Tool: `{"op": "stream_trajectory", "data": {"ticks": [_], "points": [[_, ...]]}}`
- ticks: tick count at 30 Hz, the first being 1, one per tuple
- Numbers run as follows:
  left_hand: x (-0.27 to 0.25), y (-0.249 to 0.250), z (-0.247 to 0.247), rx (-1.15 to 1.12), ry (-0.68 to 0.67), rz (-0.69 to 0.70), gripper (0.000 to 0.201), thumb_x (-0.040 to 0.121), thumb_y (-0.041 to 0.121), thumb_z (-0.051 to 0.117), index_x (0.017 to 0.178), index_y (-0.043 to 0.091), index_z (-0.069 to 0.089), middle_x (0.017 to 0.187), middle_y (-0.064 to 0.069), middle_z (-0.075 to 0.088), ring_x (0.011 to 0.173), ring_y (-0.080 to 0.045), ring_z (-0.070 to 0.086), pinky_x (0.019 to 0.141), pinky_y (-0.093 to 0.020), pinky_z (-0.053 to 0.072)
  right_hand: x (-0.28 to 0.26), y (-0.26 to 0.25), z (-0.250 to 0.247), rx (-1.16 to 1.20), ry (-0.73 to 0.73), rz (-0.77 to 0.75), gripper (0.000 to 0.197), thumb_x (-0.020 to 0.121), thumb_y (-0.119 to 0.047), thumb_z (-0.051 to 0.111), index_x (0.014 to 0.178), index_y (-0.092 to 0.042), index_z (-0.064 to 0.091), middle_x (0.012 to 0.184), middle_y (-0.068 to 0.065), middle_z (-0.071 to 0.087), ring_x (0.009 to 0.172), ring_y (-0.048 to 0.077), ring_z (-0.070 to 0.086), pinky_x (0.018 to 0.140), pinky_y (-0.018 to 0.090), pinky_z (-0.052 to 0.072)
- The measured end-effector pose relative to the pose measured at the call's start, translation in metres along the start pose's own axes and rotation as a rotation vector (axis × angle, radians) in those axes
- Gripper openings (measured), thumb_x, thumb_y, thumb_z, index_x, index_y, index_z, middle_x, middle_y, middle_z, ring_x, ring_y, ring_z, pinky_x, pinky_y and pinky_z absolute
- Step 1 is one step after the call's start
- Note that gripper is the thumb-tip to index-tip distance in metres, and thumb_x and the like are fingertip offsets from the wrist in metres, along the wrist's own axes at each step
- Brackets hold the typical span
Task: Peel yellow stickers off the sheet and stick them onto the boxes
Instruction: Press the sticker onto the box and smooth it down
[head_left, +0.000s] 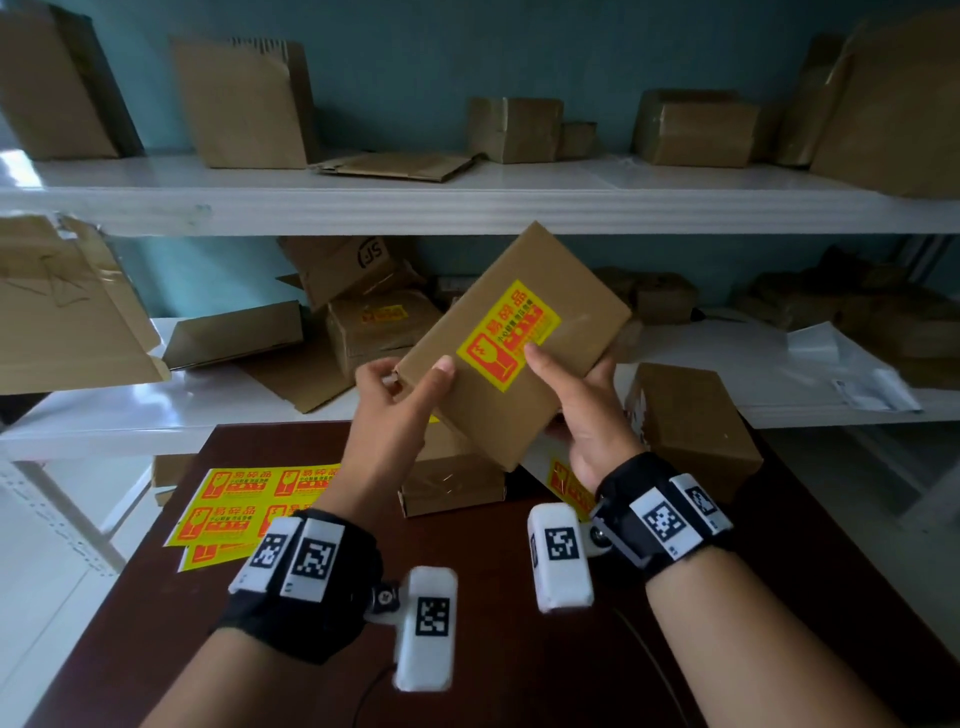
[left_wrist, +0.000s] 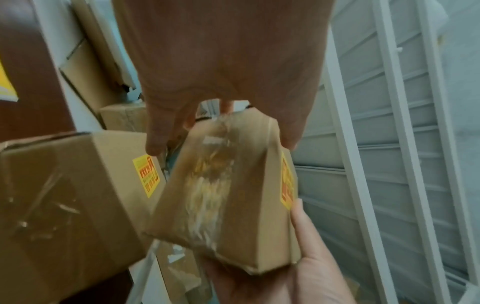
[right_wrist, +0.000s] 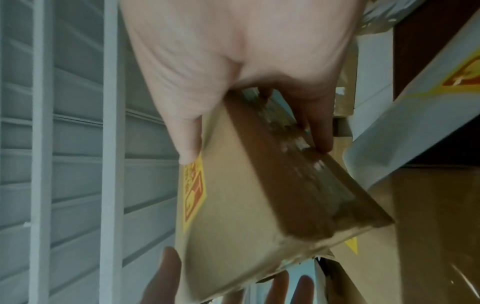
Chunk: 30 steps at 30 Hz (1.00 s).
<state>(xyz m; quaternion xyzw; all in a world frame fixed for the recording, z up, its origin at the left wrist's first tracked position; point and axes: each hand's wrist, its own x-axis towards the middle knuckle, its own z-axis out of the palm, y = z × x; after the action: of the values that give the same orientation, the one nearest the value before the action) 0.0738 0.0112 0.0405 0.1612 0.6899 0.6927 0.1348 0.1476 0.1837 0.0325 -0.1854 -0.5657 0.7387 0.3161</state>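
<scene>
Both hands hold a flat cardboard box (head_left: 524, 415) tilted up above the dark table (head_left: 493, 649). A yellow and red sticker (head_left: 506, 332) is stuck on its top face. My left hand (head_left: 402, 389) grips the box's left corner, thumb on top. My right hand (head_left: 582, 410) holds the lower right edge, its thumb pressing on the sticker. In the left wrist view the box (left_wrist: 228, 195) shows its taped end and the sticker (left_wrist: 287, 183) on its side. In the right wrist view the box (right_wrist: 246, 205) is pinched, thumb tip at the sticker (right_wrist: 193, 191). The yellow sticker sheet (head_left: 244, 506) lies on the table at left.
Another sticker sheet (head_left: 569, 486) lies under my right wrist. A taped box (head_left: 452, 478) sits mid-table and a bigger box (head_left: 691, 421) at right. White shelves (head_left: 467, 202) behind hold several cardboard boxes, one stickered (head_left: 384, 314).
</scene>
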Motion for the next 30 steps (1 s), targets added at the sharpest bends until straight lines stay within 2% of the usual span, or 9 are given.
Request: {"op": "stream_trajectory", "data": {"ticks": [3,5,9,12,15,20,24,28,30], "points": [[0.002,0.002,-0.010,0.320,0.024,0.129,0.053,0.082,0.063,0.065,0.120,0.028,0.053,0.139,0.006,0.045,0.122,-0.008,0.050,0.089,-0.027,0.045,0.003,-0.004,-0.004,-0.071,0.027,-0.099,0.106,0.072,-0.027,0.089,0.154,-0.034,0.022,0.132,-0.005,0.065,0.113,0.010,0.067,0.086,0.033,0.059],[0.004,0.002,-0.014,0.471,0.003,0.205,0.052,0.084,0.058,0.067,0.125,0.028,0.058,0.145,0.009,0.041,0.132,-0.009,0.043,0.095,-0.029,0.042,0.000,-0.009,-0.005,-0.140,0.022,-0.170,0.111,0.073,-0.022,0.089,0.156,-0.036,0.017,0.137,-0.004,0.060,0.119,0.011,0.064,0.095,0.037,0.058],[0.001,0.004,-0.011,0.283,-0.127,0.241,0.071,0.073,0.056,0.078,0.134,0.031,0.052,0.118,0.013,0.067,0.102,-0.002,0.067,0.081,-0.033,0.060,-0.006,-0.011,0.001,-0.288,-0.073,-0.275,0.119,0.060,-0.039,0.092,0.155,-0.039,0.020,0.141,-0.005,0.056,0.125,0.011,0.059,0.102,0.047,0.053],[0.000,0.006,-0.010,0.389,-0.093,0.308,0.059,0.071,0.058,0.075,0.121,0.029,0.062,0.101,0.016,0.071,0.087,0.009,0.066,0.066,-0.011,0.052,-0.007,-0.011,0.004,-0.341,-0.086,-0.312,0.116,0.059,-0.045,0.091,0.155,-0.040,0.024,0.142,-0.006,0.054,0.127,0.012,0.058,0.105,0.047,0.051],[0.004,0.005,-0.013,0.424,-0.102,0.301,0.039,0.081,0.050,0.074,0.109,0.024,0.068,0.093,0.012,0.073,0.080,0.008,0.067,0.060,-0.009,0.047,-0.008,-0.011,0.002,-0.382,-0.099,-0.305,0.118,0.059,-0.051,0.089,0.156,-0.041,0.022,0.147,-0.010,0.049,0.132,0.010,0.053,0.109,0.046,0.047],[0.008,0.003,-0.017,0.323,-0.156,0.209,0.021,0.093,0.037,0.066,0.107,0.021,0.069,0.096,0.005,0.075,0.086,-0.007,0.071,0.072,-0.029,0.054,-0.011,-0.009,0.001,-0.414,-0.093,-0.291,0.114,0.061,-0.047,0.091,0.153,-0.044,0.024,0.148,-0.012,0.046,0.134,0.010,0.050,0.110,0.044,0.046],[0.010,0.004,-0.021,0.333,-0.199,0.175,0.026,0.102,0.039,0.050,0.105,0.027,0.072,0.099,0.004,0.075,0.096,-0.019,0.070,0.084,-0.042,0.054,-0.012,-0.015,-0.003,-0.380,-0.141,-0.235,0.091,0.075,-0.022,0.088,0.136,-0.054,0.029,0.131,-0.019,0.054,0.122,0.006,0.058,0.098,0.032,0.052],[0.006,0.003,-0.017,0.354,-0.255,0.259,0.053,0.099,0.034,0.058,0.149,0.040,0.041,0.130,0.017,0.063,0.116,-0.001,0.060,0.095,-0.026,0.051,-0.013,-0.015,0.001,-0.381,-0.059,-0.180,0.107,0.069,-0.033,0.091,0.150,-0.032,0.022,0.135,-0.013,0.056,0.120,0.009,0.059,0.104,0.039,0.051],[0.003,0.000,-0.013,0.378,-0.268,0.297,0.065,0.098,0.035,0.059,0.153,0.046,0.027,0.137,0.020,0.058,0.123,0.000,0.056,0.099,-0.026,0.051,-0.014,-0.013,0.001,-0.437,0.019,-0.221,0.126,0.068,-0.039,0.091,0.157,-0.036,0.002,0.139,-0.018,0.045,0.121,0.002,0.052,0.101,0.026,0.045]]}}
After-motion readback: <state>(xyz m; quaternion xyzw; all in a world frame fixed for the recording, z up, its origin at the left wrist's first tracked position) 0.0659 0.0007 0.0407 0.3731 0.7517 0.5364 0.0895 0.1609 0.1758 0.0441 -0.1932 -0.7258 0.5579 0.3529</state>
